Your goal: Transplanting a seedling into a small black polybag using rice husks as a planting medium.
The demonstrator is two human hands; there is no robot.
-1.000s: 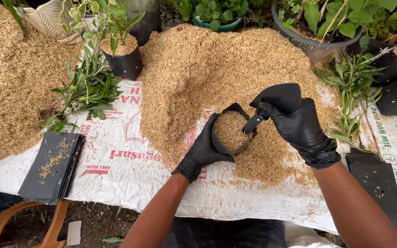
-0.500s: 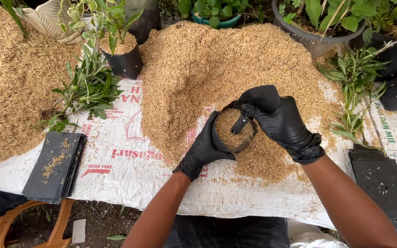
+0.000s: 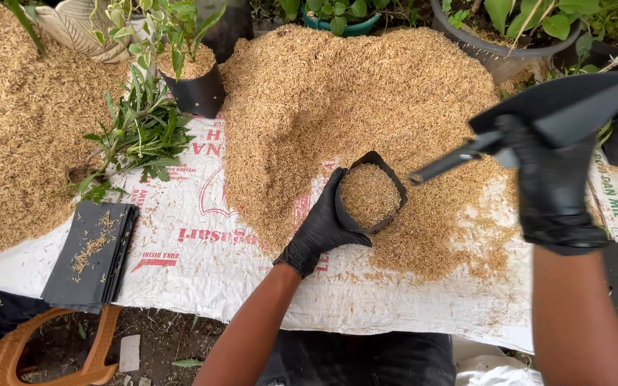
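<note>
A large heap of rice husk (image 3: 366,107) lies on a white woven sack (image 3: 202,271). At the heap's near edge, the gloved left hand (image 3: 320,229) grips a small black grow bag (image 3: 370,194) filled with husk. Right of the heap, the gloved right hand (image 3: 548,186) holds a black scoop (image 3: 559,111) raised above it.

I see a small bag (image 3: 370,196) full of husks sitting in front of the big husk pile (image 3: 352,93). My left hand (image 3: 321,229) is on its left side. Flat bags (image 3: 91,254) lie far left on the sheet (image 3: 202,279).
</note>
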